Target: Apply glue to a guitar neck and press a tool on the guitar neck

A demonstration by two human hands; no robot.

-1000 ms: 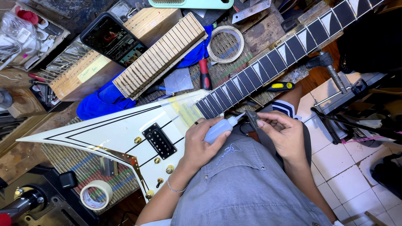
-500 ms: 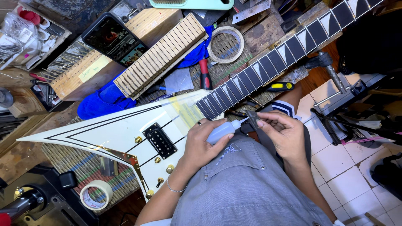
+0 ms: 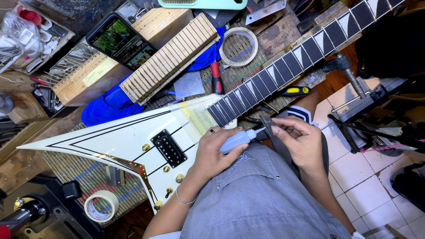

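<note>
squeeze bottle [image 3: 237, 140], pale blue, is gripped in the left hand [image 3: 217, 152], its nozzle aimed at a small dark piece [image 3: 267, 124] pinched in the right hand's [image 3: 299, 141] fingertips, both over the lap, likely to keep drips clear. just beyond, a white v-shaped guitar [image 3: 119, 141] lies across the cluttered table [image 3: 26, 163], tape roll [image 3: 101, 206] near its lower edge.

Single head view: looks steeply down from above, close over lap and workbench [image 3: 26, 163] front edge; bench fills upper frame, tiled floor [image 3: 367, 177] right.
</note>
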